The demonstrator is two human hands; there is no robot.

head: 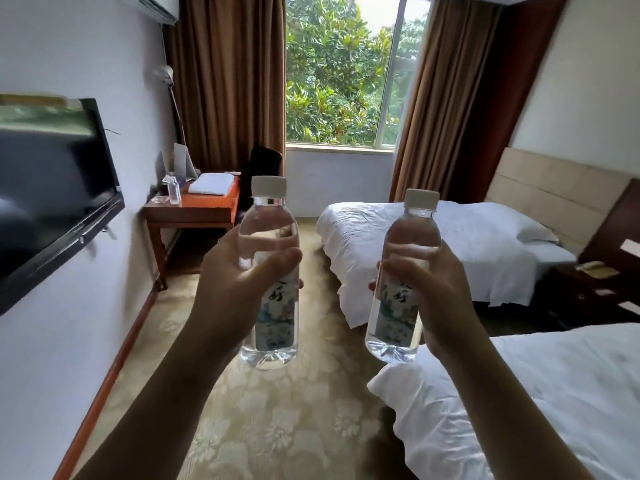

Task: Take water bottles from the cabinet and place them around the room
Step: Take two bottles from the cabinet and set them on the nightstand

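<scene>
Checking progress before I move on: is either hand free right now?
No: the left hand and the right hand each hold a capped water bottle.

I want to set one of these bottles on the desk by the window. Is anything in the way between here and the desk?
Nothing visible blocks the way: the carpet to the desk lies bare. The desk top is crowded, with a small bottle and folded towel. The left hand holds one bottle.

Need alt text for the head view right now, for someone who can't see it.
Each hand holds an upright, capped water bottle out in front: the left hand grips the left bottle, the right hand the right bottle. Ahead lies a carpeted room with a desk by the left wall, two white beds on the right and a curtained window.
</scene>
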